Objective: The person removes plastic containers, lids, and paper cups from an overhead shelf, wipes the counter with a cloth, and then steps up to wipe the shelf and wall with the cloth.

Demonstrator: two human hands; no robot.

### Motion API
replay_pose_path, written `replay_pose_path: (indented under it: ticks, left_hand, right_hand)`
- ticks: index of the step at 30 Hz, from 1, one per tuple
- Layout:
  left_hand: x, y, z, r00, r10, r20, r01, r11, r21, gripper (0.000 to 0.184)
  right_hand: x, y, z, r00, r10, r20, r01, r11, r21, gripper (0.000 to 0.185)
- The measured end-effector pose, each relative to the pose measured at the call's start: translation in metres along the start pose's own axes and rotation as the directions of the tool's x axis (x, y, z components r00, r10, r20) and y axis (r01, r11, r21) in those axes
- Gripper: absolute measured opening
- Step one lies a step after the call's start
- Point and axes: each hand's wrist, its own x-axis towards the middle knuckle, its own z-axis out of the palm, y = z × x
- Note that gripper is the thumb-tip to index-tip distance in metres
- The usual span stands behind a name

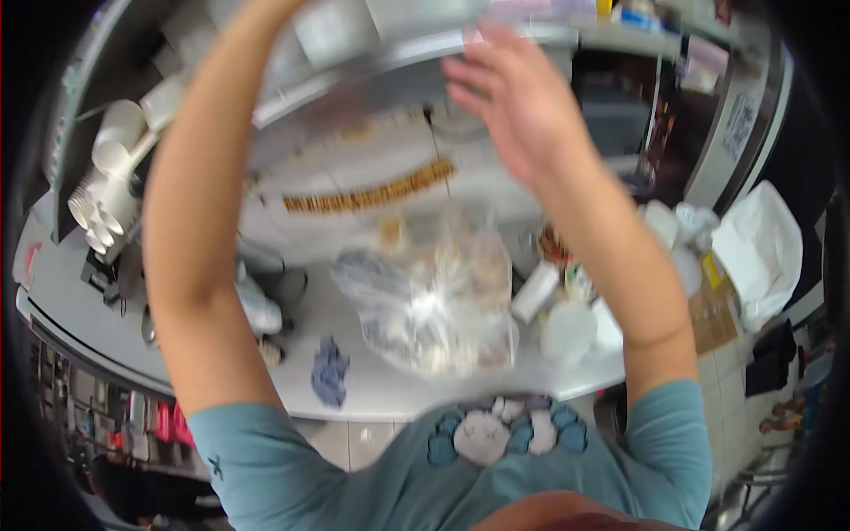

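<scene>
One QR-like label (740, 124), upper right, is too blurred to read. Raised right hand (522, 111), top centre: grip spread, empty; left grip beyond frame, state unknown. Clear bag (434, 314) sits mid-frame.

T-shirt (398, 487): was muted teal, towards 6 o'clock.
Left sleeve (257, 442): was short and teal, near 7 o'clock.
Sleeve mark (215, 466): was small and dark.
Right sleeve (668, 420): was short, matching, near 4 o'clock.
Chest print (482, 436): showed dark-outlined pale and blue rounded shapes, near 5 o'clock.
Right hand (513, 97): was bare.
</scene>
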Motion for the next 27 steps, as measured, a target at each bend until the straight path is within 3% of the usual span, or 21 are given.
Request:
replay_pose_path:
  ticks: [2, 3, 5, 6, 8, 9, 12, 13, 15, 16, 18, 19, 20, 21, 22, 23, 24, 26, 27]
  left_hand:
    - [-0.004, -0.006, 0.015, 0.969, 0.141, -0.203, -0.095, 0.971, 0.218, 0.025]
    - [-0.002, -0.004, 0.013, 0.955, 0.175, -0.239, -0.117, 0.964, 0.239, 0.025]
    - [-0.007, 0.001, 0.019, 0.876, 0.323, -0.359, -0.225, 0.931, 0.288, 0.027]
    - [-0.009, 0.003, 0.021, 0.837, 0.374, -0.400, -0.261, 0.915, 0.308, 0.027]
    - [-0.013, 0.001, 0.023, 0.938, 0.207, -0.278, -0.134, 0.956, 0.261, 0.056]
    - [-0.015, -0.003, 0.022, 0.944, 0.224, -0.242, -0.155, 0.949, 0.273, 0.062]
    - [-0.018, -0.005, 0.015, 0.936, 0.317, -0.151, -0.240, 0.893, 0.381, 0.051]
    - [-0.016, -0.007, 0.011, 0.934, 0.321, -0.154, -0.245, 0.893, 0.377, 0.051]
    - [-0.010, -0.012, 0.005, 0.804, 0.549, -0.227, -0.370, 0.762, 0.532, 0.039]
    - [-0.005, -0.013, 0.004, 0.802, 0.551, -0.230, -0.371, 0.763, 0.530, 0.039]
    - [0.006, -0.017, 0.000, 0.782, 0.263, -0.565, -0.116, 0.952, 0.282, 0.032]
    - [0.013, -0.015, -0.004, 0.746, 0.186, -0.639, -0.076, 0.978, 0.196, 0.028]
    - [0.018, -0.017, -0.009, 0.743, 0.189, -0.642, -0.081, 0.978, 0.195, 0.028]
    - [0.023, -0.018, -0.014, 0.746, -0.043, -0.664, -0.054, 0.991, -0.125, 0.031]
    - [0.031, -0.023, -0.014, 0.744, -0.269, -0.611, -0.030, 0.901, -0.433, 0.036]
    - [0.041, -0.023, -0.002, 0.668, -0.324, -0.670, 0.036, 0.914, -0.405, 0.028]
    - [0.046, -0.027, 0.002, 0.666, -0.317, -0.675, 0.024, 0.914, -0.405, 0.028]
    - [0.054, -0.022, 0.003, 0.691, -0.428, -0.582, 0.017, 0.815, -0.580, 0.032]
    - [0.058, -0.021, 0.002, 0.691, -0.422, -0.587, 0.006, 0.816, -0.578, 0.032]
  right_hand:
    - [0.005, 0.007, -0.009, 0.961, -0.276, -0.004, 0.267, 0.934, -0.236, 0.064]
    - [0.017, 0.002, -0.011, 0.946, -0.323, 0.018, 0.318, 0.918, -0.238, 0.064]
    - [0.027, -0.004, -0.020, 0.762, -0.621, 0.181, 0.563, 0.498, -0.660, 0.054]
    - [0.034, -0.012, -0.022, 0.748, -0.638, 0.184, 0.572, 0.480, -0.665, 0.054]
    - [0.053, -0.026, -0.026, 0.794, -0.589, 0.150, 0.499, 0.491, -0.714, 0.056]
    - [0.058, -0.034, -0.028, 0.783, -0.601, 0.159, 0.484, 0.430, -0.762, 0.052]
    - [0.092, -0.048, -0.048, 0.746, -0.620, 0.243, 0.519, 0.313, -0.795, 0.049]
    - [0.097, -0.055, -0.048, 0.784, -0.590, 0.194, 0.480, 0.378, -0.791, 0.050]
    - [0.105, -0.070, -0.046, 0.771, -0.601, 0.212, 0.495, 0.356, -0.793, 0.051]
    - [0.111, -0.076, -0.047, 0.759, -0.608, 0.234, 0.513, 0.336, -0.790, 0.051]
    - [0.122, -0.080, -0.049, 0.708, -0.649, 0.279, 0.551, 0.259, -0.793, 0.052]
    - [0.125, -0.080, -0.048, 0.719, -0.642, 0.267, 0.524, 0.248, -0.815, 0.052]
    - [0.126, -0.081, -0.048, 0.730, -0.635, 0.252, 0.495, 0.237, -0.836, 0.052]
    - [0.129, -0.078, -0.048, 0.729, -0.630, 0.267, 0.492, 0.211, -0.844, 0.052]
    - [0.131, -0.074, -0.048, 0.725, -0.636, 0.266, 0.491, 0.206, -0.846, 0.052]
    - [0.133, -0.069, -0.049, 0.734, -0.615, 0.289, 0.491, 0.187, -0.851, 0.052]
    - [0.135, -0.065, -0.050, 0.740, -0.595, 0.314, 0.494, 0.164, -0.854, 0.053]
    - [0.130, -0.059, -0.046, 0.792, -0.539, 0.286, 0.477, 0.255, -0.841, 0.055]
    - [0.135, -0.051, -0.051, 0.790, -0.525, 0.318, 0.480, 0.205, -0.853, 0.056]
